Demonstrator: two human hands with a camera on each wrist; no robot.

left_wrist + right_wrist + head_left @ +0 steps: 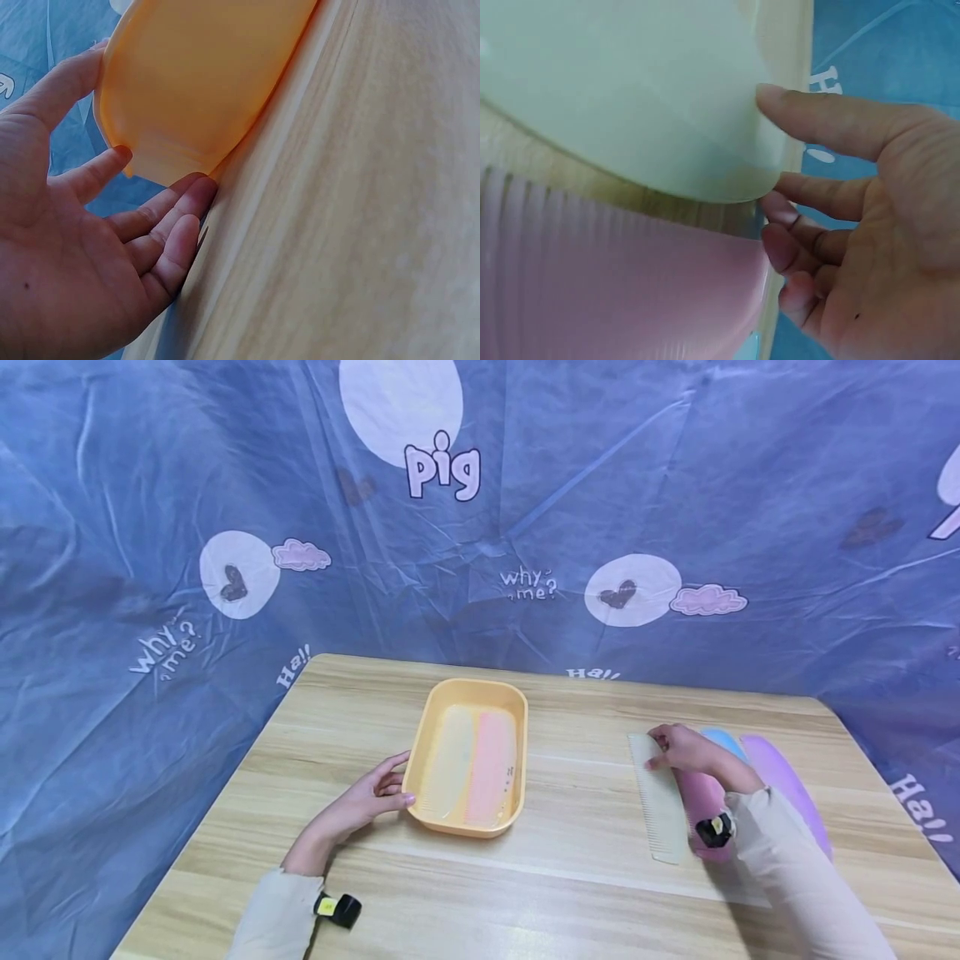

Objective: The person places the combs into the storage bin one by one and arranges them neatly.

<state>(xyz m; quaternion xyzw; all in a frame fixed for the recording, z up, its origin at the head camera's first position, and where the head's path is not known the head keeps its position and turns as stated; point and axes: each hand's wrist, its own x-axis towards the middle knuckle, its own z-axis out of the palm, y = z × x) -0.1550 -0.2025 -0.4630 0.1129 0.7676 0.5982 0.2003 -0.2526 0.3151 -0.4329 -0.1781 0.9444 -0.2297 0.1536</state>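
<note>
My left hand (375,793) holds the front left corner of a yellow-orange plastic tray (465,833), thumb and fingers spread around its outer wall. Inside the tray a pale cream comb (447,760) and a light pink comb (491,768) lie side by side. On the right, my right hand (678,752) pinches the far end of a pale green comb (662,810), its thumb (810,112) on the upper face. Right beside that comb is a pink comb (630,285), partly hidden under my right wrist in the head view.
A blue comb (722,739) and a purple comb (783,777) lie farther right on the wooden table (577,860), partly covered by my right forearm. Blue printed cloth (480,568) hangs behind the table and along its sides.
</note>
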